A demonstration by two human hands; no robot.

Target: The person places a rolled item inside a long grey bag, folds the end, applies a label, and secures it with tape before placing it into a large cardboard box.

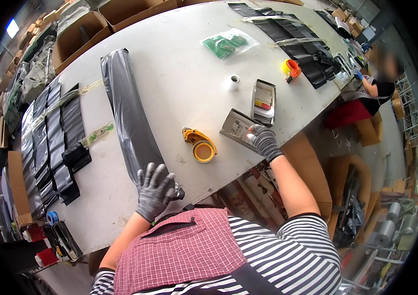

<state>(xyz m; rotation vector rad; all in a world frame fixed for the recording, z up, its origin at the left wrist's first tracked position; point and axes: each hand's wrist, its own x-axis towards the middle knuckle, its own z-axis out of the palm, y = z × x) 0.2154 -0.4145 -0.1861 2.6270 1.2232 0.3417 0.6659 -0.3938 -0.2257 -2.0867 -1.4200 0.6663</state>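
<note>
A long black plastic-wrapped bundle (129, 108) lies lengthwise on the white table. My left hand (153, 192), in a grey glove, rests on its near end with the fingers spread. Toward the table's right edge, my right hand (264, 141) wears a grey glove with bare fingertips. Its fingers are bent together over a shallow open box (237, 129) with a printed sheet in it. Whatever is between those fingertips is too small to make out. Beside it stands a second open box (264, 101) holding papers or cards. A yellow tape dispenser (200, 144) sits between my hands.
Taped black bundles lie at the left (54, 132) and far right (295, 44). A white roll (233, 82), an orange tape dispenser (292, 69) and a clear bag of green pieces (228, 43) are on the table (174, 69). Another person (373, 93) works at the far right.
</note>
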